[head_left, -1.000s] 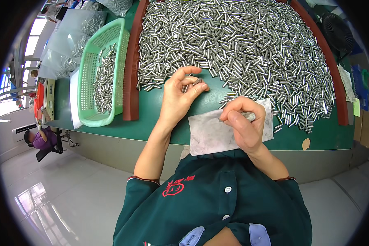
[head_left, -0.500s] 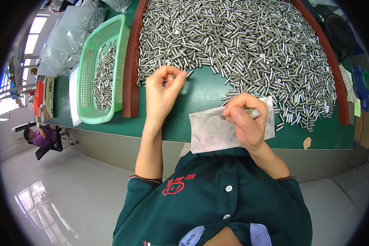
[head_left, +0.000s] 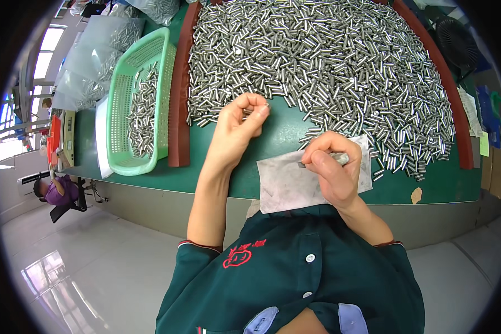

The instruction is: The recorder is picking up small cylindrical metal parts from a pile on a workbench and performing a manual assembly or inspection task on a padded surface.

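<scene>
A broad heap of short silvery metal pins (head_left: 328, 61) covers the far part of the green table. My left hand (head_left: 240, 128) is held over the bare strip at the heap's near edge, thumb and forefinger pinched on a metal pin (head_left: 267, 105) of which just a bright end shows. My right hand (head_left: 335, 170) is closed round a slim tool (head_left: 340, 158) with a dark flat tip and a whitish, wrapped-looking end; its kind I cannot make out. Under that hand lies a smudged white cloth or paper sheet (head_left: 284, 186) at the table's front edge.
Dark red rails (head_left: 178, 122) border the heap left and right. Beyond the left rail is a green plastic basket (head_left: 114, 133) partly filled with pins, with clear bags of pins (head_left: 86, 72) behind it. A black fan (head_left: 456, 44) stands far right. A person (head_left: 61, 190) sits at far left.
My left hand has moved to the right and slightly nearer me, toward the right hand, still pinched. My right hand and its tool have hardly moved.
</scene>
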Demonstrator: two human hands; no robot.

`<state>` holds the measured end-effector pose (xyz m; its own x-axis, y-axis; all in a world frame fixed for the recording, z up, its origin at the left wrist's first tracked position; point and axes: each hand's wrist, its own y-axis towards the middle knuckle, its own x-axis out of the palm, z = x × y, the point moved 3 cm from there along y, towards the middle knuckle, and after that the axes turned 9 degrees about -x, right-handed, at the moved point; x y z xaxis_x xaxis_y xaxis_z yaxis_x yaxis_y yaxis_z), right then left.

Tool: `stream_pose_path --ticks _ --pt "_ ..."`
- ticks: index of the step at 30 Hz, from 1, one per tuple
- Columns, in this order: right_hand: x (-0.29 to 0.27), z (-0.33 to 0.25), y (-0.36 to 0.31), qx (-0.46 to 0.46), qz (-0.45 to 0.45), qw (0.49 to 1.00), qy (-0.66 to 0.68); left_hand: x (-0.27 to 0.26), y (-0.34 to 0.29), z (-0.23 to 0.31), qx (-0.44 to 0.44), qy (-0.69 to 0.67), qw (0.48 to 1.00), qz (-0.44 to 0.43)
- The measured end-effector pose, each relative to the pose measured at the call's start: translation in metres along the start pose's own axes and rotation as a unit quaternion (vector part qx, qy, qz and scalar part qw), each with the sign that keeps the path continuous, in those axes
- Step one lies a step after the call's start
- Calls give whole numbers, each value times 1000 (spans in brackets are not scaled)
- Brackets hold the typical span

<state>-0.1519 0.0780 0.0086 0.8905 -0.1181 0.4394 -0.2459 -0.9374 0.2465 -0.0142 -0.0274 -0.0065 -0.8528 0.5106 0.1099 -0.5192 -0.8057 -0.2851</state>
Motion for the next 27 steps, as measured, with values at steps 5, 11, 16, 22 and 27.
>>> stream_pose_path --ticks 5,11,16,22,27 --pt "2 0 0 -8 -2 1000 -2 -5 -1 -6 -57 -167 980 -90" --pt "1 1 1 -6 -9 1000 3 -3 -2 -6 -51 -104 992 -43" --pt "2 -1 1 1 -4 1000 4 -2 -1 -8 -48 -111 992 -47" --pt "5 -3 1 0 1 999 -36 -1 -1 -6 -55 -130 988 -57" --pt "5 -3 1 -4 2 999 -40 0 -1 -6 -59 -133 988 -60"
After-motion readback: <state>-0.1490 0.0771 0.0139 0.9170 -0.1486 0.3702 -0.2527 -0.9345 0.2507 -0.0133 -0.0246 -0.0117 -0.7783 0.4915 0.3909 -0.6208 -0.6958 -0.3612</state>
